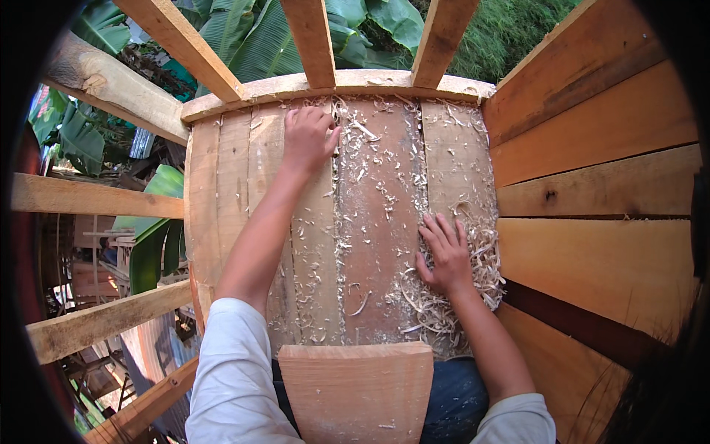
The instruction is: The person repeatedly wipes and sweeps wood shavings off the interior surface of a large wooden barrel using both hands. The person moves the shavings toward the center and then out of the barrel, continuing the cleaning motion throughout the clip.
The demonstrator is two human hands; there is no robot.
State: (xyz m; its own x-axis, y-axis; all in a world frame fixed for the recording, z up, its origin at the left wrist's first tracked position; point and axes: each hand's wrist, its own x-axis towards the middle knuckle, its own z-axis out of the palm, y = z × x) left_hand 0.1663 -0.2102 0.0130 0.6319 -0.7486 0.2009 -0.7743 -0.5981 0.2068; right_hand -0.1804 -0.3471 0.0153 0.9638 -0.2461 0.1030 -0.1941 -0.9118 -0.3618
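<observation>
Far up the plank floor (255, 170), near its far edge, my left hand (309, 133) rests with its fingers curled down and the thumb close by. Whatever those fingers hold, if anything, is hidden beneath them. Beside it lie thin curled wood shavings (362, 133). On the right, my right hand (446, 255) is open, palm down with fingers spread, at the edge of a thick heap of wood shavings (484, 266). Smaller flakes are scattered over the planks between the two hands. A smooth, pale wooden board (355, 392) lies close to me over my lap, touched by neither hand.
A wall of horizontal boards (592, 259) stands along the right. A raised wooden beam (340, 83) edges the far side, with upright posts (309, 44) rising from it. Open rails (96, 196) line the left, with leaves beyond.
</observation>
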